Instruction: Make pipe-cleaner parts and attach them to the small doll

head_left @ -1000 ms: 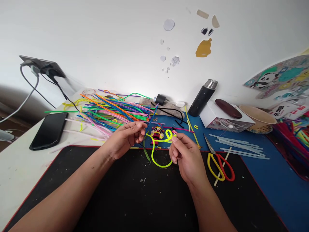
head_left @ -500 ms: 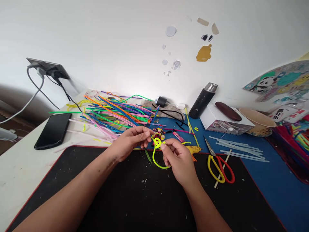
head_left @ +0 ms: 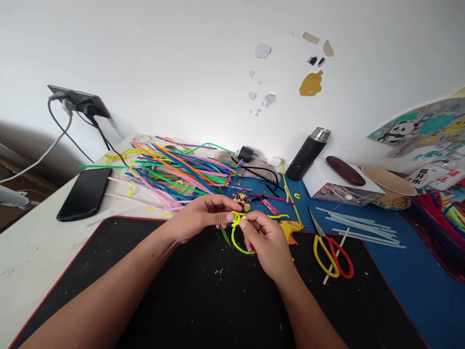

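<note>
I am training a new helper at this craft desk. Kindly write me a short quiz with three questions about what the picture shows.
1. True or false: the left hand and the right hand both pinch the neon yellow fuzzy pipe cleaner.
2. Choose one: the scissors with one yellow and one red handle lie A) left of the left hand, B) right of the right hand, C) between both hands.
3. Which dark flat object lies at the far left, beside the pile of coloured pipe cleaners?

Key: 1 true; 2 B; 3 the black smartphone.
</note>
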